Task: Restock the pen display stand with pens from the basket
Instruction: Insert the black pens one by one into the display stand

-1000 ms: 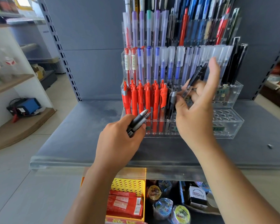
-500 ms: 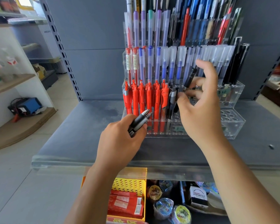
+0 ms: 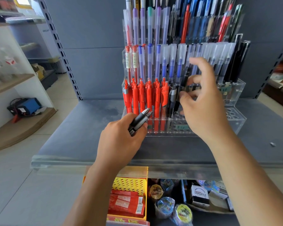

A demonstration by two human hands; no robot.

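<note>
Downward and leftward is how the right hand (image 3: 204, 105) has travelled since a second ago, bringing its black pen (image 3: 186, 76) from a steep slant to nearly upright over the front tier of the clear acrylic pen display stand (image 3: 235, 119), at centre frame. Thumb and middle fingers pinch the barrel, and the index finger is lifted and blurred. The pen's lower end sits just beside two black pens (image 3: 173, 98) already seated, next to the row of red retractable pens (image 3: 147, 98); whether its tip has entered a hole I cannot tell.

Lower centre, the left hand (image 3: 119, 141) is curled round two spare black pens (image 3: 141, 119), silver tips pointing up and right, just in front of the stand. A yellow perforated basket (image 3: 129, 185) shows below the grey shelf (image 3: 75, 136), holding red packs.

Likely trouble: the tip could miss its hole and skid, tipping the seated neighbours. The lifted finger could brush the capped pens (image 3: 180, 54) behind. The spares may slip if the left grip eases.
</note>
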